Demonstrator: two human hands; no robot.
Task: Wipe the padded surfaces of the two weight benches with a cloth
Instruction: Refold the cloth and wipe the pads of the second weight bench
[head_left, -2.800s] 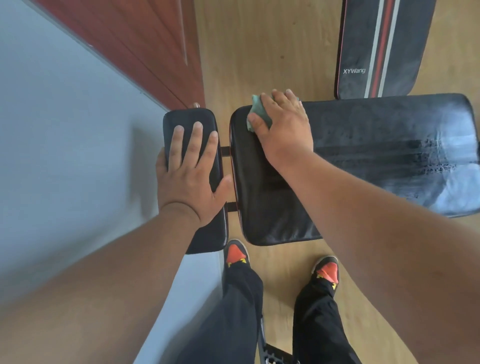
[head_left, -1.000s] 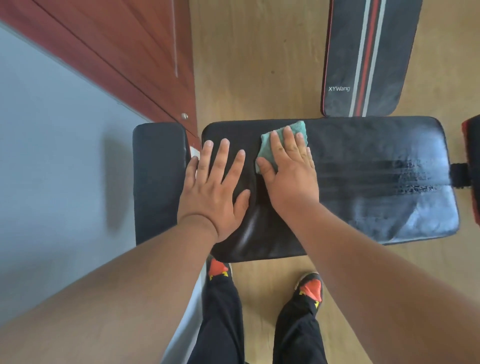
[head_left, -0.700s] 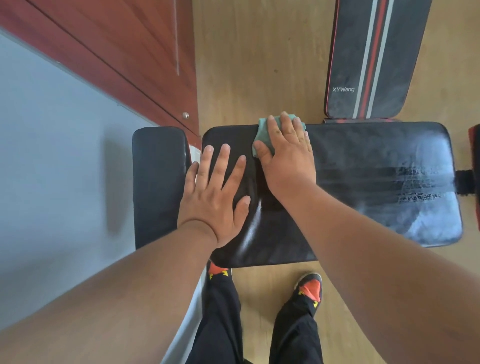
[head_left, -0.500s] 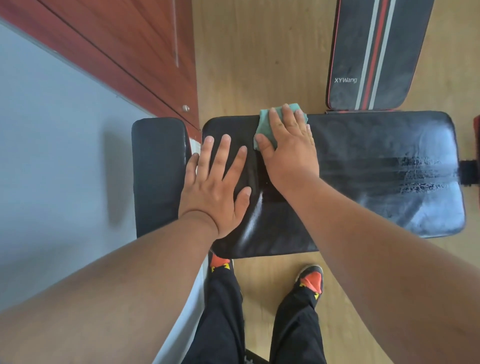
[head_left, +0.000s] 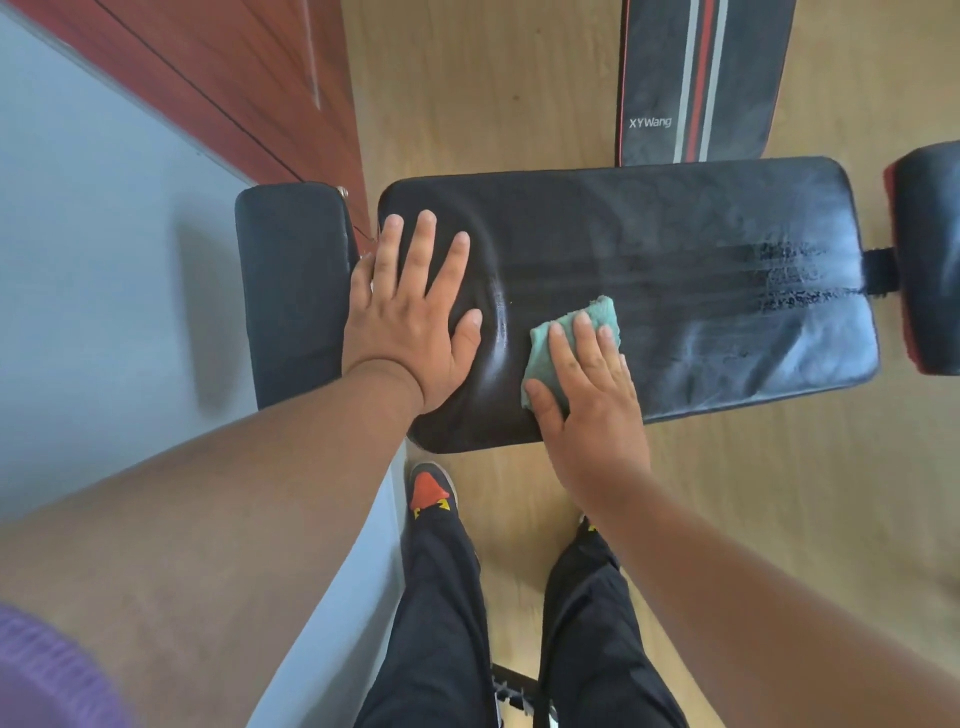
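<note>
Left hand (head_left: 410, 317), fingers spread, braces the bench pad (head_left: 675, 249); right hand (head_left: 584, 387), fingers flat, presses the green cloth (head_left: 550, 338) beneath it to wipe.

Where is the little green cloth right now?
The green cloth lies under the right hand on the big black bench pad, near its front edge, beside the left hand.

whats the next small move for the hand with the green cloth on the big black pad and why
Probably slide the right hand, which presses the folded green cloth flat, rightward along the large black padded bench surface. The cloth sits near the pad's front-left part, while streaky smears show toward the right end. The left hand rests flat on the pad's left end.
</note>
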